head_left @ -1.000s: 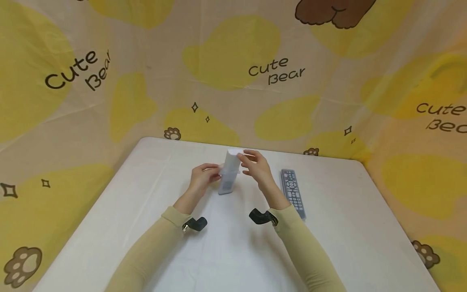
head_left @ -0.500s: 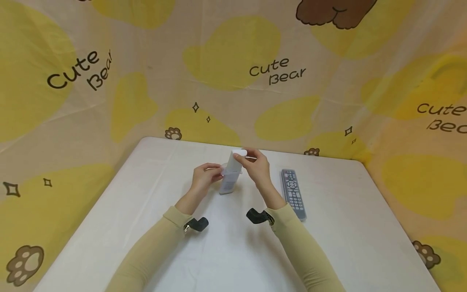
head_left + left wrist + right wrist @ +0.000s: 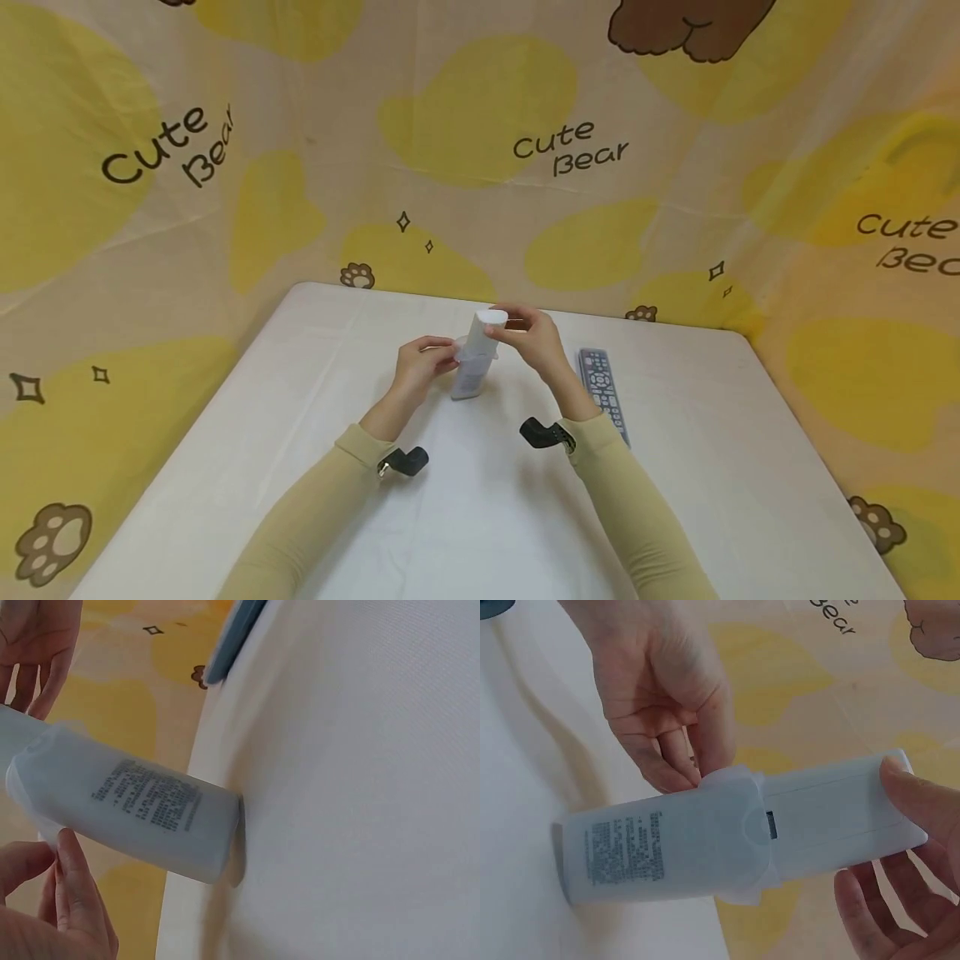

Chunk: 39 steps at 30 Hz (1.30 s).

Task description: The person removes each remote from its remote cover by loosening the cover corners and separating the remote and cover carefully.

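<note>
A white remote control [image 3: 484, 337] sticks partway out of a frosted translucent sleeve [image 3: 471, 379]. Its printed label shows through the sleeve in both wrist views, and the sleeve's lower end rests on the table. With thumb and fingertips, my left hand [image 3: 416, 367] pinches the sleeve's flared rim. My right hand [image 3: 536, 337] holds the bare upper end of the remote, thumb on the near face and fingers round the other side, as the right wrist view shows. The remote and sleeve stand tilted, their top leaning right in the head view.
To the right lies a second remote control [image 3: 600, 387], grey with several light buttons, partly behind the right forearm. The white table [image 3: 465, 517] ends at the back against a yellow patterned cloth [image 3: 472, 108]. Dark camera mounts [image 3: 405, 461] sit on both wrists.
The remote's top has leaned a little further right. My right hand has changed its hold on that end, its wrist swinging left, then back right. My left hand has barely moved.
</note>
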Motion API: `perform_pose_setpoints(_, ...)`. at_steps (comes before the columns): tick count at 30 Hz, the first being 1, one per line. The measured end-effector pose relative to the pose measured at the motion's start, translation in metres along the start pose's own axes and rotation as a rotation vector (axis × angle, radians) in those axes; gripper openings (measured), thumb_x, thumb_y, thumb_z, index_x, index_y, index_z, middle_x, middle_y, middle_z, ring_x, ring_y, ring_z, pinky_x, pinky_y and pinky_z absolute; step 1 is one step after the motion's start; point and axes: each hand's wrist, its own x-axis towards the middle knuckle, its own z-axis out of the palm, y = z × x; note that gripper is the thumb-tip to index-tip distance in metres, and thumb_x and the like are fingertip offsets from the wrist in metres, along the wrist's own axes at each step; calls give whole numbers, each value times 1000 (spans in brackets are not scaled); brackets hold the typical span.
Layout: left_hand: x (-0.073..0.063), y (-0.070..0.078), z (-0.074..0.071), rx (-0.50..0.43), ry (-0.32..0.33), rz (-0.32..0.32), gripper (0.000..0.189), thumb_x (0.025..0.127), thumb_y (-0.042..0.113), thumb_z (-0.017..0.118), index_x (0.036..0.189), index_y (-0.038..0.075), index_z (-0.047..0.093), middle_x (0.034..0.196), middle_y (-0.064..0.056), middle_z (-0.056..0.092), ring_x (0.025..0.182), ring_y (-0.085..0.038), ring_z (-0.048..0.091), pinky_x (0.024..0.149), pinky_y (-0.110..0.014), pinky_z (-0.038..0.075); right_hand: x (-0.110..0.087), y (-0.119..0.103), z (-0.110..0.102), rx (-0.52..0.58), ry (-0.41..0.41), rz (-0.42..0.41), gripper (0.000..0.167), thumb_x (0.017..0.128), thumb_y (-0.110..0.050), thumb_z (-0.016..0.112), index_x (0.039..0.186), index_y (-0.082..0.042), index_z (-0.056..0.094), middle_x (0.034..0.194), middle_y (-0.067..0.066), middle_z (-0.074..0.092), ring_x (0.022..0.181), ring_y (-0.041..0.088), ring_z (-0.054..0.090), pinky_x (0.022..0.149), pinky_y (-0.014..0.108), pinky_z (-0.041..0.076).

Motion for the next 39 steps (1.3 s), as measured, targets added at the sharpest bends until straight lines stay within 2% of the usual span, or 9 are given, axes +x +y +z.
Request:
perform_pose_setpoints(3,0,0,0,10,1,-3,24,84,0,67,107,-7,62,86,-8,66,67,-10,65,68,-23,57,1,3,-2,5,11,-21,44,79,-26,78,118,-12,65,115,10,66,102,26,64,83,39,55)
perform_pose_setpoints(8,-1,3,1,96,1,9,20,85,3,67,104,-5,65,85,-5,66,68,-9,63,70,-22,56,0,9,-3,117,70,-9,42,78,-19,78,114,-4,64,110,16,66,95,25,67,75,33,58)
perform_pose_setpoints(12,-1,6,1,194,6,48,18,85,5,66,101,-3,67,83,-4,66,70,-12,62,74,-29,56,0,13,-3,172,81,4,40,79,-17,77,113,-2,62,110,19,66,95,22,66,74,30,58)
perform_pose_setpoints(17,-2,9,0,255,11,44,17,85,8,66,100,0,68,84,-5,66,73,-15,62,82,-38,55,-2,14,-4,222,85,2,37,81,-14,75,112,-1,60,111,20,66,95,20,66,75,32,58)
perform_pose_setpoints(20,-2,9,1,282,20,59,17,84,8,67,99,0,69,86,-6,66,73,-15,62,78,-36,56,-4,14,-4,261,109,-5,36,81,-13,75,110,0,60,108,17,67,91,16,67,75,32,58)
perform_pose_setpoints(25,-2,11,1,332,50,84,16,83,9,68,97,1,69,92,-9,67,77,-16,59,68,-24,53,-10,12,-5,318,132,-32,36,79,-12,76,108,2,61,95,2,69,85,11,66,74,32,58)
perform_pose_setpoints(33,-3,18,-2,419,77,64,17,84,13,67,97,2,70,97,-9,65,84,-19,55,70,-25,49,-10,19,-1,348,158,-73,34,80,-11,75,107,2,60,90,-3,67,83,11,66,72,31,58)
perform_pose_setpoints(39,0,16,-9,432,94,36,19,83,12,66,97,0,70,98,-11,65,84,-19,56,68,-24,46,-12,19,5,371,163,-91,32,79,-9,76,105,2,60,86,-5,68,80,10,66,72,31,58)
